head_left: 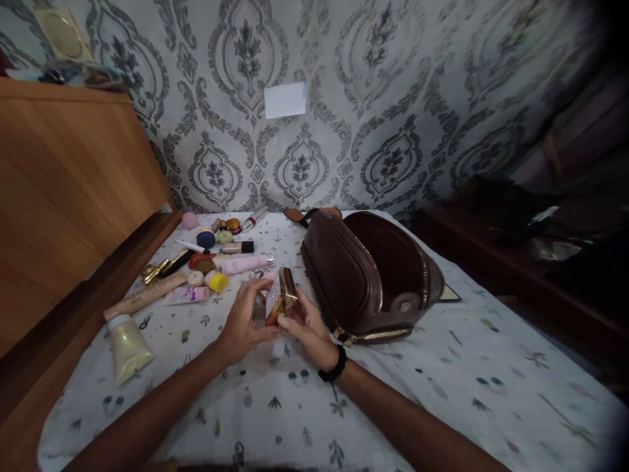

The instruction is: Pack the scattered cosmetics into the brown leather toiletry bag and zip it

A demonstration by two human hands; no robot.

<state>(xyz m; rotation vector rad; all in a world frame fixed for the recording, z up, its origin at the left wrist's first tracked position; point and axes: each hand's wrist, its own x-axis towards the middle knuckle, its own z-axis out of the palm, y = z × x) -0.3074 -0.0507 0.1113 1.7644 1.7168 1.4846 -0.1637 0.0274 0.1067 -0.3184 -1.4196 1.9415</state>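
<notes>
The small gold box [282, 292] is held up between the two hands, above the printed cloth [196, 406], just left of the open brown bag [339, 288] and right of the scattered tubes and jars [195, 278]. The left hand [246, 321] curves around its left side, thumb low and fingers above, opened only about as far as the box needs; the right hand [312, 331] is closed on the other side, its thumb over the near lower edge. A light pinch on opposite edges seems enough, since squeezing might dent the sides if they are thin card; the material is hard to tell. The faces look glossy, so flat finger pads should slip less than tips alone. Any turning is best done in small moves, one hand firm while the other shifts its hold. Wrists are best low, so that a slip means only a short drop, and clear of the bag's zip [386, 335] beside the right hand
</notes>
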